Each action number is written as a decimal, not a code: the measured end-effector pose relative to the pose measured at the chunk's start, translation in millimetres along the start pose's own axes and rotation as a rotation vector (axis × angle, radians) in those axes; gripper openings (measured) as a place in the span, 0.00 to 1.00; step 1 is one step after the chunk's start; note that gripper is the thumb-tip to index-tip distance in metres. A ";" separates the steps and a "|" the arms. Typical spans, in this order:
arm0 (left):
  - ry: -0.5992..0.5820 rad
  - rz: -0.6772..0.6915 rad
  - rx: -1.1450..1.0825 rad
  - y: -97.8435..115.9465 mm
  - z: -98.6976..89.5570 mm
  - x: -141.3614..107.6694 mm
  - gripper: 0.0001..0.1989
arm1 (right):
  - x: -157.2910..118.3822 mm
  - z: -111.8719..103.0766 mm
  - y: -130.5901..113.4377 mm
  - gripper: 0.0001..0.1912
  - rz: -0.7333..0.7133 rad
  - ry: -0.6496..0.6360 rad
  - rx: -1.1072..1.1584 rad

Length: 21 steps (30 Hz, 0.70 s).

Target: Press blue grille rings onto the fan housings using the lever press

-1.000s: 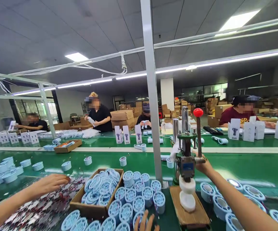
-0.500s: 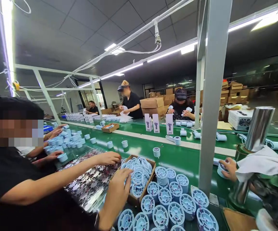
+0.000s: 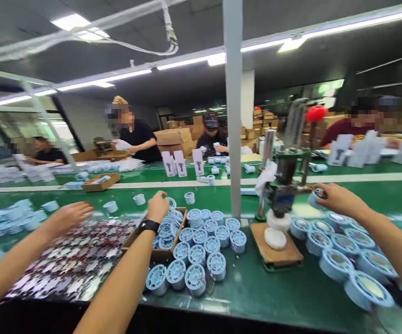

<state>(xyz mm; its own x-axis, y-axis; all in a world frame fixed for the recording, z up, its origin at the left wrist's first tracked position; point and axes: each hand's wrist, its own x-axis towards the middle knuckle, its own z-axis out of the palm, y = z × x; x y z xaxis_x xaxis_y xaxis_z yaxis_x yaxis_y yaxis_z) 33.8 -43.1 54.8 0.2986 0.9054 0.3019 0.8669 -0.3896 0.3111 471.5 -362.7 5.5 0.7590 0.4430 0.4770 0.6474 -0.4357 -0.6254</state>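
Observation:
My left hand (image 3: 157, 206), with a black band at the wrist, is over a cardboard box (image 3: 183, 225) of light blue rings (image 3: 168, 228). Its fingers are bent together at the box's back edge, with one ring beside them; what they hold is hidden. On the right, my right hand (image 3: 331, 197) grips a light blue round housing (image 3: 315, 198) above the bench, near a hand press (image 3: 286, 181). Several spoked blue housings (image 3: 197, 255) stand between box and press. More housings (image 3: 338, 263), with metallic centres, stand below my right hand.
A co-worker's arm (image 3: 23, 260) reaches in from the left over a spread of metallic parts with wires (image 3: 68, 257). A grey post (image 3: 233, 106) rises behind the housings. The green belt (image 3: 92, 199) carries scattered housings. People sit and stand across the line, by white printed boxes (image 3: 198, 162).
The view has swung right, bringing the press and right-hand housings into sight. My left hand has moved further over the ring box. My right hand still holds a housing.

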 end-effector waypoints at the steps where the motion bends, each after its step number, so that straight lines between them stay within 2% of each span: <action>1: 0.006 0.028 -0.042 10.5 -0.4 -9.8 0.15 | -11.8 -20.4 12.2 0.14 -0.004 -0.082 -0.042; 3: -0.032 0.117 -0.140 37.3 9.8 -43.5 0.14 | -44.5 -54.8 26.6 0.11 -0.034 -0.218 -0.089; 5: -0.131 0.237 -0.236 67.1 34.1 -96.2 0.11 | -86.5 -75.2 25.5 0.18 -0.091 -0.307 -0.075; 6: -0.190 0.299 -0.273 80.6 49.9 -126.9 0.10 | -108.9 -78.9 19.9 0.21 -0.131 -0.360 -0.049; 9: -0.276 0.447 -0.316 105.6 99.3 -211.3 0.09 | -169.1 -65.6 -6.3 0.24 -0.272 -0.549 0.062; 11: -0.269 0.497 -0.301 106.8 123.2 -245.6 0.11 | -196.0 -44.5 -21.5 0.26 -0.346 -0.644 0.129; 13: -0.257 0.521 -0.278 99.4 134.6 -259.9 0.14 | -211.5 -22.5 -29.0 0.26 -0.380 -0.680 0.179; 15: -0.251 0.534 -0.259 89.4 136.2 -261.6 0.17 | -220.0 -4.4 -28.8 0.24 -0.369 -0.663 0.221; 18: -0.234 0.552 -0.259 80.5 132.3 -258.2 0.20 | -230.3 15.1 -22.0 0.17 -0.310 -0.586 0.290; 21: -0.226 0.575 -0.271 83.6 131.9 -258.4 0.23 | -242.7 30.8 -15.6 0.06 -0.246 -0.486 0.356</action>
<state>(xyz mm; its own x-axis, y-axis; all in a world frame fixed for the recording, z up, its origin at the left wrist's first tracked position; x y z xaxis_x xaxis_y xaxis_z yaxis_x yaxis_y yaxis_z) 81.7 -287.3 -116.1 0.7844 0.5427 0.3003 0.4228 -0.8221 0.3813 275.1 -439.3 -119.5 0.4200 0.8371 0.3506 0.6721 -0.0273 -0.7400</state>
